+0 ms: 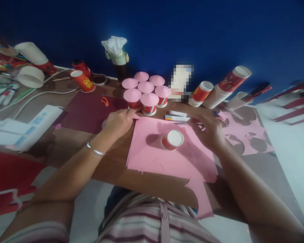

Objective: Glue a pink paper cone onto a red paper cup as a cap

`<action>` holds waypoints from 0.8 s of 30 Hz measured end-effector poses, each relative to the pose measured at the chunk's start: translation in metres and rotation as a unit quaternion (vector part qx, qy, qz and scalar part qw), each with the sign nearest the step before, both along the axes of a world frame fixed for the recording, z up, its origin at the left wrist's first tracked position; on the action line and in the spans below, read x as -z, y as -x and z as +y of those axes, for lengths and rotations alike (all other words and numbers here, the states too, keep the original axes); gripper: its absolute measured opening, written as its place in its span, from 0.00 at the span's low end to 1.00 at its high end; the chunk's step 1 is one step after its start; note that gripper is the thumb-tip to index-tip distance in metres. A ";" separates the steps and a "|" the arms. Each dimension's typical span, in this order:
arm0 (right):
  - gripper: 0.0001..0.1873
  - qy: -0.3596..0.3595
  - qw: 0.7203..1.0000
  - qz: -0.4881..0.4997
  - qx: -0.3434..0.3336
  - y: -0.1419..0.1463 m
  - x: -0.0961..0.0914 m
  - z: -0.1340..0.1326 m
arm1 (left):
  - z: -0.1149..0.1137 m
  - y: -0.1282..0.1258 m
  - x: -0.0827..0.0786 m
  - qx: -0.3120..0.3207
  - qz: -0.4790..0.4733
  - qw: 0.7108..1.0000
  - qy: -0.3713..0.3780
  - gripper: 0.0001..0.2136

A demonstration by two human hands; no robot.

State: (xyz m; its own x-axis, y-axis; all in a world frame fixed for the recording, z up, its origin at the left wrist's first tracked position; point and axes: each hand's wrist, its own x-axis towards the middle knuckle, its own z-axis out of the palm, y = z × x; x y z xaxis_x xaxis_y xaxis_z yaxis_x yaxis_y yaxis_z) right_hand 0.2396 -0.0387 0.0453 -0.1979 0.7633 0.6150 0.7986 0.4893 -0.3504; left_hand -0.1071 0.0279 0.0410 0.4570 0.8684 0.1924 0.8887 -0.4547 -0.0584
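Note:
Several small red paper cups with pink cone tops (149, 100) stand grouped at the back of the table. My left hand (120, 124) is closed at the top left corner of the stack of pink paper (152, 160), with a bit of pink paper showing at its fingertips. On the stack a red paper cup (175, 138) stands upside down, its white base up. My right hand (209, 131) is curled over the dark handles of a pair of scissors (181, 123); its fingertips are partly hidden. Beside the blades lie a pen (177, 118) and a white tube (177, 113).
Pink offcuts with round holes (245, 135) lie at the right. A power strip (39, 126), dark red paper (91, 114) and a red cup (83, 81) are on the left. Behind stand a bottle (119, 62), a blurred-out upright object (179, 82) and stacked cups (223, 87).

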 end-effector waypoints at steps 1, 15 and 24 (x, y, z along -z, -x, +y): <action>0.10 0.007 1.000 0.008 0.006 0.000 -0.001 -0.001 | 0.000 0.002 0.001 0.009 -0.012 0.999 -0.032 0.13; 0.19 0.366 0.784 0.473 -0.167 0.040 -0.044 -0.035 | -0.017 -0.083 -0.067 0.381 -0.345 0.776 -0.366 0.06; 0.21 0.386 0.671 0.613 -0.161 0.041 -0.037 -0.038 | -0.009 -0.098 -0.056 0.456 -0.303 0.758 -0.355 0.06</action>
